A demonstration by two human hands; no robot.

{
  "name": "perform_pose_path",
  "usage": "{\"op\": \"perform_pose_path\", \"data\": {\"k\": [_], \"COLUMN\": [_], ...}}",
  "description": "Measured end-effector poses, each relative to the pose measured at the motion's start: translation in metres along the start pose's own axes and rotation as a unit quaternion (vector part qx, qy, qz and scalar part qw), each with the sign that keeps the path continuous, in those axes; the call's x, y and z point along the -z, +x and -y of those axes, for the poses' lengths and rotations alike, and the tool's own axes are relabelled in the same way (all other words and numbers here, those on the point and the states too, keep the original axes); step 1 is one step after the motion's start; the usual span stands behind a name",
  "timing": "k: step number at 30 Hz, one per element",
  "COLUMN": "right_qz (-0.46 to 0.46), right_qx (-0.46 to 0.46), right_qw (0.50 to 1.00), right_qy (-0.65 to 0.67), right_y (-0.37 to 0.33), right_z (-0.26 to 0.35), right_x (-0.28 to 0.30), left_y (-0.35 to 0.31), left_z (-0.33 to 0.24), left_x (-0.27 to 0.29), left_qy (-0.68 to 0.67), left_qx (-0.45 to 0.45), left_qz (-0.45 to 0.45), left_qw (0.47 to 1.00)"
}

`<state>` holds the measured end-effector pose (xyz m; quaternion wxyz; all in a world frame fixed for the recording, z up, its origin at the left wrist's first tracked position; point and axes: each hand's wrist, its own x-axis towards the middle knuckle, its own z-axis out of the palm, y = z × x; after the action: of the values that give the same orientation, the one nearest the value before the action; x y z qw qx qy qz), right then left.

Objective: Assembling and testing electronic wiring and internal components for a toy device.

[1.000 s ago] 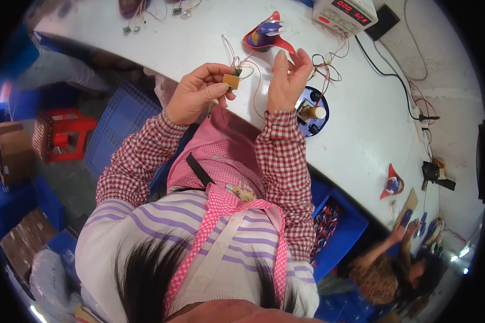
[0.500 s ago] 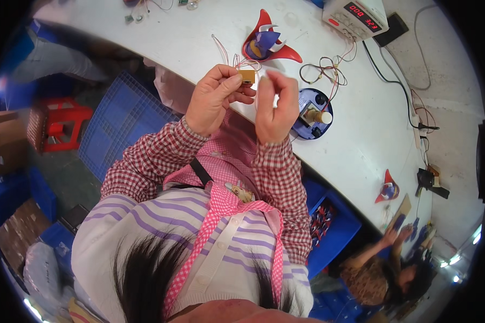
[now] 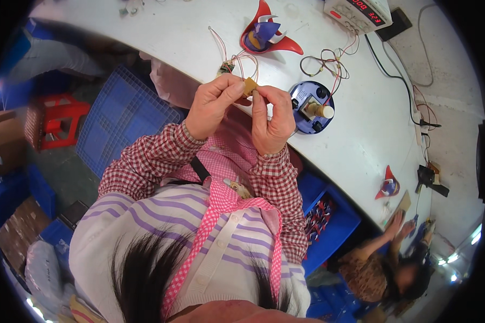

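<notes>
My left hand (image 3: 213, 105) pinches a small yellow-brown rectangular piece (image 3: 250, 86) between thumb and fingers, at the near edge of the white table. Closed around the other side of it, my right hand (image 3: 272, 117) touches it with thumb and fingertips. What the piece is made of I cannot tell. Just beyond my hands lies a small green circuit board (image 3: 227, 67) with thin red and white wires. A round purple-blue base (image 3: 312, 119) with a pale cylindrical part standing up from it is to the right of my right hand.
A red, purple and white winged toy part (image 3: 264, 35) stands farther back, and a similar one (image 3: 388, 185) lies at the right. Cables (image 3: 328, 67) run to a power supply (image 3: 355, 13). A blue bin (image 3: 334, 226) holds small parts below the table; a co-worker (image 3: 369, 269) sits beyond.
My right hand has come in to meet the yellow-brown piece, which is now tilted between both hands. The circuit board beyond them has come into sight.
</notes>
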<state>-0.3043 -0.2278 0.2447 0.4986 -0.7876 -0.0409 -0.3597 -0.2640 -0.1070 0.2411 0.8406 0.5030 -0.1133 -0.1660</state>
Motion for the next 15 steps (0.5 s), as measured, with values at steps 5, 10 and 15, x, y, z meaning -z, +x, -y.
{"op": "perform_pose_path", "data": {"k": [5,10,15], "right_qz": [-0.001,0.000,0.016], "right_qx": [0.052,0.048,0.081], "right_qw": [0.998,0.998,0.995], "right_qy": [-0.032,-0.050,-0.061], "right_y": [-0.008,-0.011,-0.011], "right_z": [-0.002,-0.003,-0.004], "right_x": [-0.001,0.000,0.001], "left_y": [-0.003,-0.008,-0.013], "left_z": [0.002,0.005,0.005], "left_x": [-0.002,-0.006,-0.005], "left_qy": [0.191,0.214,0.245], "left_qx": [-0.102,-0.158,-0.147], "left_qz": [-0.014,-0.038,-0.043], "left_qw": [0.976,0.963,0.957]}}
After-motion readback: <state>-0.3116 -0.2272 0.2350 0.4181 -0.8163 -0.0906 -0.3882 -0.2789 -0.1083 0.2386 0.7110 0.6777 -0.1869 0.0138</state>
